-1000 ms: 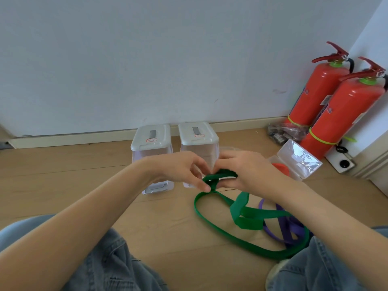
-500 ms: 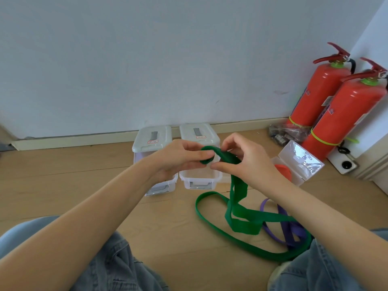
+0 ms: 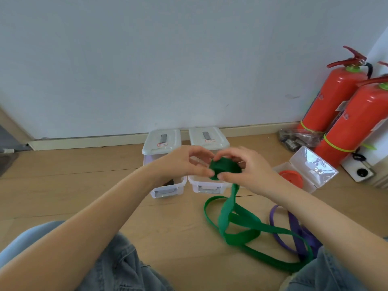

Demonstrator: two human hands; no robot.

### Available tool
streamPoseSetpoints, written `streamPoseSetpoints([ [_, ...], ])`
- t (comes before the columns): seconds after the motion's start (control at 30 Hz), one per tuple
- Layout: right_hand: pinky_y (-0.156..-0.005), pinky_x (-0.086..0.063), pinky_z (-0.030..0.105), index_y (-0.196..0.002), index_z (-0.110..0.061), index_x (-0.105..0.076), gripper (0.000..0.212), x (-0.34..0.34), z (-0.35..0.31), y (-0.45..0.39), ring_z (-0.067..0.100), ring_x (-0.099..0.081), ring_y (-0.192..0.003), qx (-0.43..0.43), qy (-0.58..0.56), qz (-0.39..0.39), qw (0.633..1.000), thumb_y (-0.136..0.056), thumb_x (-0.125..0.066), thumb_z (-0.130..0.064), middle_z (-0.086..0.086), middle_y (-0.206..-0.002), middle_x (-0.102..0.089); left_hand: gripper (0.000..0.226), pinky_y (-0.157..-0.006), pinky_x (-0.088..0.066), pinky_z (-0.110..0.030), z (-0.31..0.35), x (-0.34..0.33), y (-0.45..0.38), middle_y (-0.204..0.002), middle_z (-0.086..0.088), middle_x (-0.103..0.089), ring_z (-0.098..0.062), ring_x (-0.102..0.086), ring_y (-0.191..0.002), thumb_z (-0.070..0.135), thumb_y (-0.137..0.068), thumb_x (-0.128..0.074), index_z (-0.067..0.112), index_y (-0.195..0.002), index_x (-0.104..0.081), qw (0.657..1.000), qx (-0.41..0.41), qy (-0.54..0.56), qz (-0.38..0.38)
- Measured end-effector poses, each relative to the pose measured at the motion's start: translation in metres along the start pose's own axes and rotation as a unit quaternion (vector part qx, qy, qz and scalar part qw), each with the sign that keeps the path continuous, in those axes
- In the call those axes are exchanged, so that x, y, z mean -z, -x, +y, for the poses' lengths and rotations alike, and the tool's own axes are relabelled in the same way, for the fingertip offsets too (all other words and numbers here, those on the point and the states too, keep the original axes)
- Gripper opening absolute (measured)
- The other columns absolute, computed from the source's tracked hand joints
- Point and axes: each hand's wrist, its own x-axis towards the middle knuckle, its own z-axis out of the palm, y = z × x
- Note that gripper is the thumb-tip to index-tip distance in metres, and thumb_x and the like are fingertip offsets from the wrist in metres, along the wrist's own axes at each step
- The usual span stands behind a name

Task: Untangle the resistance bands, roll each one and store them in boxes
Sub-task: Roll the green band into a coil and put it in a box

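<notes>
A green resistance band (image 3: 235, 219) lies in loops on the wooden floor, and one end is lifted into a small roll between my hands. My left hand (image 3: 184, 164) pinches the roll's left side. My right hand (image 3: 245, 169) grips its right side with thumb and fingers curled around it. A purple band (image 3: 294, 232) lies on the floor to the right, partly under the green one and my right knee. Two closed clear boxes (image 3: 161, 143) (image 3: 207, 137) with grey lids stand behind my hands. An open clear box (image 3: 302, 173) at the right holds a rolled orange band (image 3: 290, 177).
Two red fire extinguishers (image 3: 336, 101) lean in the right corner with a plastic bag of small parts (image 3: 298, 139) at their base. A white socket plate (image 3: 359, 172) lies on the floor near them. My jeans-clad knees frame the bottom edge.
The green roll between my hands has grown thicker, and both hands have shifted round it. Less loose band trails on the floor.
</notes>
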Motion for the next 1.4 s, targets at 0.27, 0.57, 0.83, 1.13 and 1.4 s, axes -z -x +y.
streamPoseSetpoints([
  [0.27,-0.086,-0.051,0.033,-0.095,-0.037,-0.061,0.034,0.009,0.004,0.004,0.009,-0.061,-0.092,0.008,-0.015,0.027,1.0,-0.071,-0.077,-0.019,-0.009,-0.096,-0.063,0.026,-0.075,-0.047,-0.017,0.003,-0.006,0.0,-0.086,0.015,-0.071,-0.002,-0.067,-0.084,0.025,-0.071,-0.078,0.028,-0.094,-0.068,0.998,-0.055,-0.038,0.022],
  [0.57,-0.079,-0.054,0.029,-0.09,-0.019,-0.058,0.026,0.003,0.008,-0.002,0.016,-0.067,-0.092,-0.05,-0.245,0.096,0.963,-0.072,-0.077,-0.016,0.003,-0.1,-0.07,0.023,-0.073,-0.049,-0.009,0.005,-0.01,-0.003,-0.098,0.004,-0.073,-0.006,-0.068,-0.093,0.017,-0.078,-0.07,0.016,-0.1,-0.068,0.98,-0.058,0.18,0.064],
  [0.83,-0.08,-0.043,0.025,-0.097,-0.016,-0.066,0.027,0.007,-0.001,0.0,0.015,-0.058,-0.09,0.094,0.165,0.043,0.981,-0.072,-0.072,-0.01,-0.005,-0.094,-0.06,0.031,-0.064,-0.043,-0.006,0.006,-0.017,-0.007,-0.08,0.02,-0.063,0.008,-0.061,-0.075,0.023,-0.067,-0.08,0.041,-0.085,-0.062,0.987,-0.089,-0.119,0.066],
  [1.13,-0.081,-0.052,0.022,-0.096,-0.021,-0.053,0.033,0.012,-0.002,-0.003,0.009,-0.066,-0.094,0.002,-0.236,0.101,0.967,-0.073,-0.076,-0.012,0.001,-0.103,-0.067,0.044,-0.084,-0.051,-0.016,0.014,-0.002,-0.003,-0.102,0.003,-0.072,-0.01,-0.067,-0.099,0.038,-0.06,-0.075,0.019,-0.099,-0.07,0.974,-0.11,0.173,0.097],
  [1.4,-0.071,-0.052,0.016,-0.089,-0.015,-0.059,0.021,0.008,-0.004,-0.002,0.006,-0.068,-0.083,0.019,-0.254,0.148,0.956,-0.075,-0.074,-0.01,0.0,-0.092,-0.069,0.044,-0.089,-0.051,-0.021,0.014,-0.009,-0.005,-0.115,-0.007,-0.067,-0.015,-0.064,-0.106,0.019,-0.072,-0.069,0.005,-0.113,-0.062,0.962,-0.071,0.26,0.044],
])
